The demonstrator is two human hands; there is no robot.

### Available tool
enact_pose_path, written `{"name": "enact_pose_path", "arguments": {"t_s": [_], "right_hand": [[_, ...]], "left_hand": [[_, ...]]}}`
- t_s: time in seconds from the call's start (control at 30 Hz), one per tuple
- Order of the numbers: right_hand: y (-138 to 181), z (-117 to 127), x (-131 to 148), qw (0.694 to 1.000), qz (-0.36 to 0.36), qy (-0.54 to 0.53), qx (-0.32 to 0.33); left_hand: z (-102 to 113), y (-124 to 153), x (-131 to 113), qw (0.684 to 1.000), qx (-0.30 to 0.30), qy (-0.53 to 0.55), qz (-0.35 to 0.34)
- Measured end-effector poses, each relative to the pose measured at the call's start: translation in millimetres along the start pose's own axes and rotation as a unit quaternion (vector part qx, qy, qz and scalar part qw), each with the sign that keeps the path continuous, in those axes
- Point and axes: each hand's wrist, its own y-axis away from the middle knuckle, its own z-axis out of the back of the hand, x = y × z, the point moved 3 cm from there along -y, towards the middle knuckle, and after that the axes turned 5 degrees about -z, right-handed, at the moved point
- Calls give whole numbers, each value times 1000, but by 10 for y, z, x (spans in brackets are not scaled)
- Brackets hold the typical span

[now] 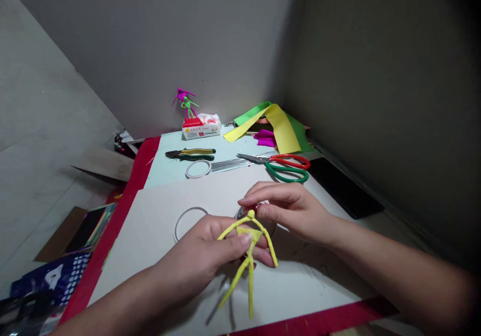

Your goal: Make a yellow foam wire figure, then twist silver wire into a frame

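A small yellow stick figure is gripped between the thumb and fingers of my left hand. It has a round head, two thin bent arms, a triangular chest and two long legs, and its waist lies under my thumb. Just above the figure's head is my right hand, its fingers curved and thumb apart from the index finger; I see nothing held in it. A small dark red and grey patch behind its fingertips is too hidden to name. Behind my left hand a thin grey ring lies on the white sheet.
Beyond my hands lie pliers, a white ring, thin wires and red-and-green-handled scissors. Farther back are yellow paper strips and a tissue box beneath a magenta figure. A black phone lies right.
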Motion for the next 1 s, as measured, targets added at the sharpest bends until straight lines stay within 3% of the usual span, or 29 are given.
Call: {"name": "enact_pose_path", "arguments": {"t_s": [0.1,0.23,0.47,0.63,0.83,1.0], "right_hand": [[-4,-7,-14,1000,-1,-10,13],[2,-59,-69,997,-57,-40,17],[13,-25,-92,990,-119,-72,-19],[16,-31,-89,987,-159,-21,12],[21,-14,-133,980,-191,-12,-59],[-17,-9,-163,975,-164,-104,-104]], "left_hand": [[5,-15,10,1000,0,-8,5],[26,-6,38,1000,-1,-24,13],[63,5,14,999,-39,-28,-8],[145,-18,5,996,-52,-72,-10],[220,-36,-25,983,-56,-176,24],[273,-36,-99,984,-107,-138,-19]]}}
